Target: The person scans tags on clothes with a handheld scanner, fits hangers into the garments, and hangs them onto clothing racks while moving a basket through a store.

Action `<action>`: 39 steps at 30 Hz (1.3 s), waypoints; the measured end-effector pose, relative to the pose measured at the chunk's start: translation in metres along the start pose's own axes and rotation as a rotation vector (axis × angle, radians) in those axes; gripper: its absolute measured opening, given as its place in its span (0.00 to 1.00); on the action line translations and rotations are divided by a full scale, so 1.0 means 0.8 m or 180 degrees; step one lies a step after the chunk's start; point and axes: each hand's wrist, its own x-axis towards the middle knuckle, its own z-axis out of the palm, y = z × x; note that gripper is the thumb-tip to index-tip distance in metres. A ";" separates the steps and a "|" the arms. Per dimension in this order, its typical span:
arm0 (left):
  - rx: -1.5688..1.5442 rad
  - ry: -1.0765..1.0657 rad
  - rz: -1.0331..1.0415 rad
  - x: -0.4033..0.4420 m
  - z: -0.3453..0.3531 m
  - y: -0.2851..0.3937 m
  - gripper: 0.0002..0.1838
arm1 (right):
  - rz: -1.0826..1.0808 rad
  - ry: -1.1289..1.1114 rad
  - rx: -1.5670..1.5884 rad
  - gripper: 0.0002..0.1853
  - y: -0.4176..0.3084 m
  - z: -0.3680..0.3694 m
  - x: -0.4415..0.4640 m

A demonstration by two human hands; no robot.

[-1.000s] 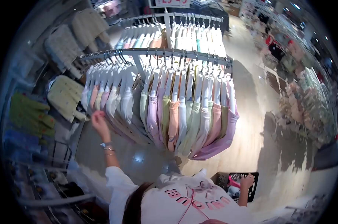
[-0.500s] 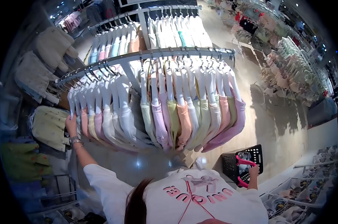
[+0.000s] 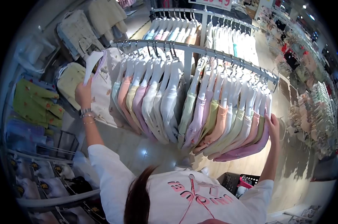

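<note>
My left hand (image 3: 84, 95) is closed on the end of a white hanger (image 3: 91, 64) at the left of the rack. A white printed shirt (image 3: 103, 87) with lilac trim hangs from it, turned to show its front. At the far right end of the row, my right hand (image 3: 273, 128) is closed round the shoulder of another white hanger (image 3: 268, 101), which carries a lilac garment (image 3: 247, 150). Between my hands, several pastel garments (image 3: 169, 108) hang close together from the metal rail (image 3: 198, 49).
A black shopping basket (image 3: 230, 182) with a pink handle (image 3: 245, 182) is low by my right side. Behind stands a second clothes rack (image 3: 178, 11). A green patterned garment (image 3: 34, 100) hangs at left, packaged bras (image 3: 46, 183) below it. More underwear (image 3: 312, 112) hangs at right.
My right hand has let go of the basket's pink handle and risen to the right end of the row. My left hand has swung the hanger and white shirt outward. The view has shifted.
</note>
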 end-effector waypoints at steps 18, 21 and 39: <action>0.0232 -0.0121 -0.0924 -0.399 -0.122 -0.179 0.27 | 0.0401 0.0543 0.2384 0.10 -0.174 -0.143 -0.175; 0.0545 -0.0250 -0.1223 -0.463 -0.126 -0.176 0.28 | 0.0097 0.0781 0.3001 0.09 -0.250 -0.129 -0.247; 0.0850 -0.0859 -0.2021 -0.662 -0.175 -0.255 0.25 | 0.0632 -0.2441 0.2477 0.16 -0.383 -0.021 -0.320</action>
